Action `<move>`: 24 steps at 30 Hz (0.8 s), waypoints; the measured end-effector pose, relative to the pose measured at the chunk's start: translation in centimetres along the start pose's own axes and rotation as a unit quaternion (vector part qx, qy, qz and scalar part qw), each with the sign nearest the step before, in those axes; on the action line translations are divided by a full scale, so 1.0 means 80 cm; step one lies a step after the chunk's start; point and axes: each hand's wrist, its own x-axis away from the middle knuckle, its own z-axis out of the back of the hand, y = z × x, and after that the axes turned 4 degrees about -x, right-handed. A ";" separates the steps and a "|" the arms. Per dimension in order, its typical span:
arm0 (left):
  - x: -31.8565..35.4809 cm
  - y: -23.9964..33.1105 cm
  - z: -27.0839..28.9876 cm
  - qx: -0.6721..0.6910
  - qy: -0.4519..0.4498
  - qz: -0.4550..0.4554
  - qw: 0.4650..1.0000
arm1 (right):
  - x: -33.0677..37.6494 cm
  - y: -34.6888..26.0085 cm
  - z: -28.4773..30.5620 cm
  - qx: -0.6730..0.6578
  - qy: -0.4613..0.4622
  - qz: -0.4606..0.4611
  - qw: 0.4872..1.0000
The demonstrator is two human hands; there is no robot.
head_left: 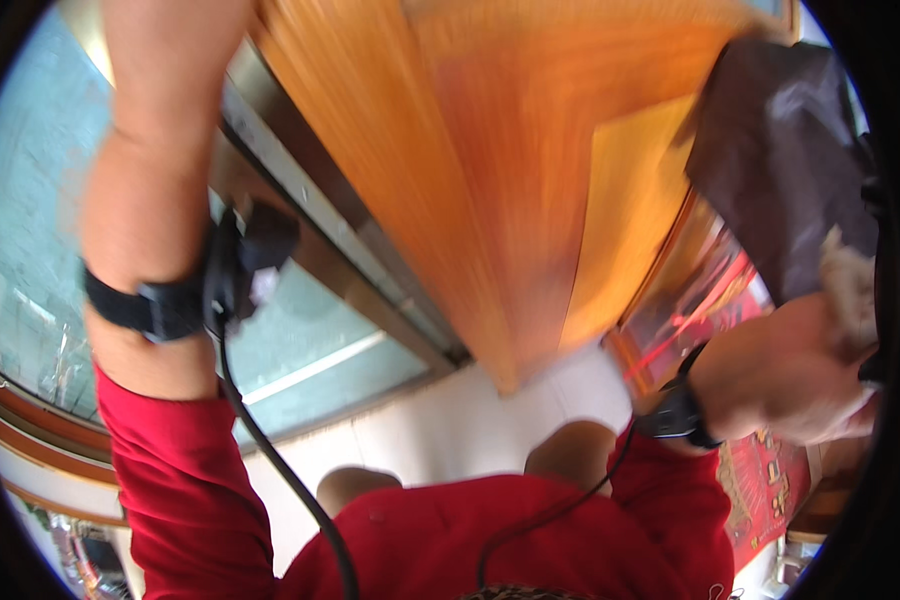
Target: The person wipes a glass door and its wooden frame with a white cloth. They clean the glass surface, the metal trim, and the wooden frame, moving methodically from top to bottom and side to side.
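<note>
My left arm, in a red sleeve with a black strap and a small black device (255, 240) on the forearm, reaches up along the frame of a glass door. My left hand (180, 45) runs out of the picture at the top, so its fingers are hidden beside an orange-brown wooden door (530, 170). At the right rim, my right hand (790, 380) is blurred, with a black band (675, 415) on the wrist. Just above it is a dark brown, shiny sheet or bag (775, 150). Whether my fingers grip it cannot be made out.
Pale floor tiles (420, 420) lie between the doors and my knees. A glass panel (30, 220) in a metal frame fills the left. Red printed items (765, 490) stand at the right, close to my right arm. A black cable (270, 450) runs down from the left forearm.
</note>
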 end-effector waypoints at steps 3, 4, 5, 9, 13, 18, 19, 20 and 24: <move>-0.003 0.008 0.010 -0.022 -0.002 0.013 1.000 | 0.026 -0.005 -0.024 0.065 -0.017 0.062 0.996; -0.004 0.013 0.010 -0.021 -0.002 0.023 0.999 | 0.030 -0.004 -0.034 0.076 -0.023 0.072 0.994; -0.003 0.015 0.010 -0.018 -0.002 0.036 0.999 | 0.030 -0.004 -0.046 0.039 -0.026 0.069 0.996; 0.002 0.023 0.002 -0.005 0.010 0.072 0.997 | 0.004 0.011 -0.103 0.045 -0.013 0.045 0.998; 0.000 0.020 -0.003 0.125 0.041 0.140 0.981 | -0.020 0.033 -0.145 0.062 -0.049 0.065 0.995; -0.010 0.022 -0.005 0.296 0.014 0.260 0.919 | 0.035 0.039 -0.138 0.103 -0.109 0.041 0.988; -0.010 0.022 -0.007 0.307 0.025 0.258 0.916 | 0.059 0.040 -0.135 0.084 -0.101 0.042 0.990; -0.007 0.021 -0.010 0.317 0.033 0.256 0.913 | 0.087 0.040 -0.129 0.075 -0.098 0.045 0.991; 0.001 0.021 -0.015 0.325 0.044 0.260 0.908 | 0.210 0.035 -0.099 0.091 -0.155 -0.027 0.983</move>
